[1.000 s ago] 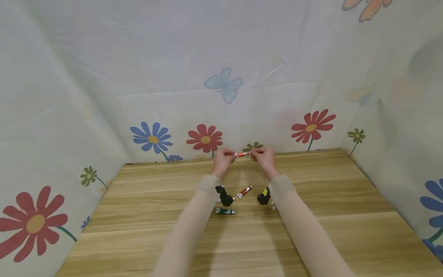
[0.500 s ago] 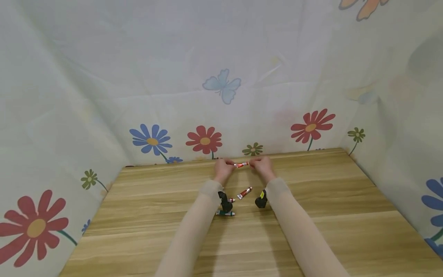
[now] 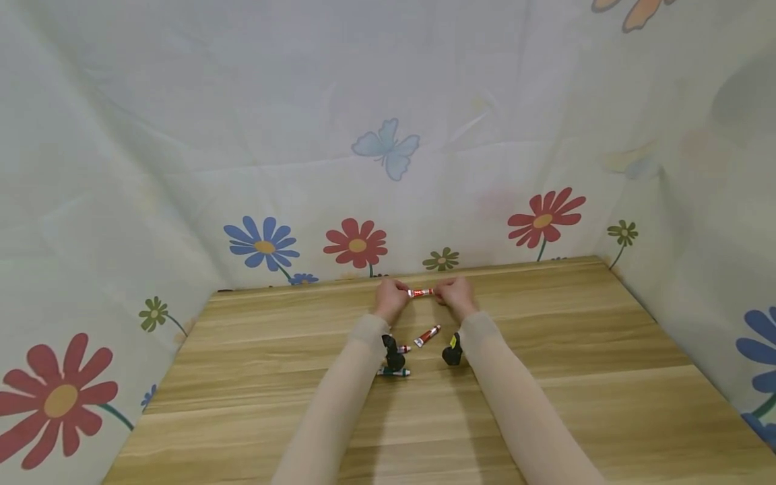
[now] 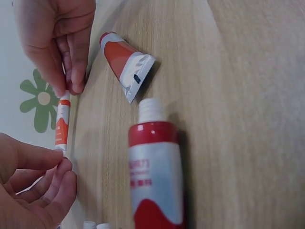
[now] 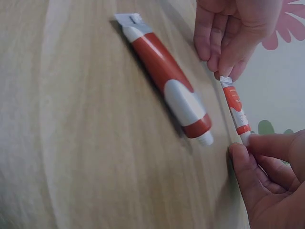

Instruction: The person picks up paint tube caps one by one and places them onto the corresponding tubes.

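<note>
A small orange-red and white paint tube (image 3: 421, 293) is stretched between both hands near the table's back edge. My left hand (image 3: 391, 300) pinches its flat crimped end, seen closely in the left wrist view, thumb against fingertips. The right hand (image 3: 456, 296) pinches the white cap end, its fingertips covering most of the cap (image 5: 246, 138). Whether the tube touches the tabletop, I cannot tell. Nearer to me lies a brownish-red paint tube (image 3: 428, 335), slanted. A dark red paint tube (image 4: 155, 176) and a green paint tube (image 3: 404, 372) lie below the left wrist, partly hidden in the head view.
The wooden table (image 3: 273, 377) meets a flowered cloth backdrop (image 3: 291, 168) just behind the hands. Black wrist cameras, left (image 3: 394, 353) and right (image 3: 452, 350), hang under the sleeves above the tabletop. Small white pieces (image 4: 90, 224) peek in at the bottom of the left wrist view.
Both hands have come down and toward me with the orange-red tube, from in front of the backdrop to over the table. The pinch at both ends stays. Other tubes have not moved.
</note>
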The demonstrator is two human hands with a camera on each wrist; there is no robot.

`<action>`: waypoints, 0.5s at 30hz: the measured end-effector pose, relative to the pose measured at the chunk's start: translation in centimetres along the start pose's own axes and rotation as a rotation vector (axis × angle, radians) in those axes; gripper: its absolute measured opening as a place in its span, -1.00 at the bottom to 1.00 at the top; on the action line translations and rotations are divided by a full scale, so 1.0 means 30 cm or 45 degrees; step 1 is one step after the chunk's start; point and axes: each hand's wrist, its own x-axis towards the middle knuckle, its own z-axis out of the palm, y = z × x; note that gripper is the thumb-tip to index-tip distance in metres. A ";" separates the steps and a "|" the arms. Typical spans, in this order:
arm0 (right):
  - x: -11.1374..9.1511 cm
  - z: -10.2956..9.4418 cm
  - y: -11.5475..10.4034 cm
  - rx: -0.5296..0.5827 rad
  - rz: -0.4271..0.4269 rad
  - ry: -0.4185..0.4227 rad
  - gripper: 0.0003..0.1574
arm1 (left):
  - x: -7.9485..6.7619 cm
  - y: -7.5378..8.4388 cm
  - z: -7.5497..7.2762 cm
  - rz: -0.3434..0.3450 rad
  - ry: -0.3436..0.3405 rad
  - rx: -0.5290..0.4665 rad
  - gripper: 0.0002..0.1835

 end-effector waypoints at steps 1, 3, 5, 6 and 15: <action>0.003 0.003 0.004 0.003 -0.001 0.006 -0.70 | -0.001 0.001 -0.001 0.000 -0.002 0.007 -0.82; 0.009 0.007 0.011 -0.005 -0.002 0.016 -0.71 | 0.000 -0.003 0.001 -0.002 -0.011 0.023 -0.83; 0.012 0.011 0.016 -0.011 -0.005 0.025 -0.72 | 0.004 -0.007 0.002 -0.008 -0.025 0.039 -0.82; 0.013 0.013 0.017 -0.020 -0.001 0.030 -0.73 | 0.006 -0.009 0.002 -0.012 -0.032 0.045 -0.82; 0.012 0.018 0.025 -0.111 -0.009 0.059 -0.73 | 0.013 -0.009 0.001 -0.026 -0.073 0.083 -0.77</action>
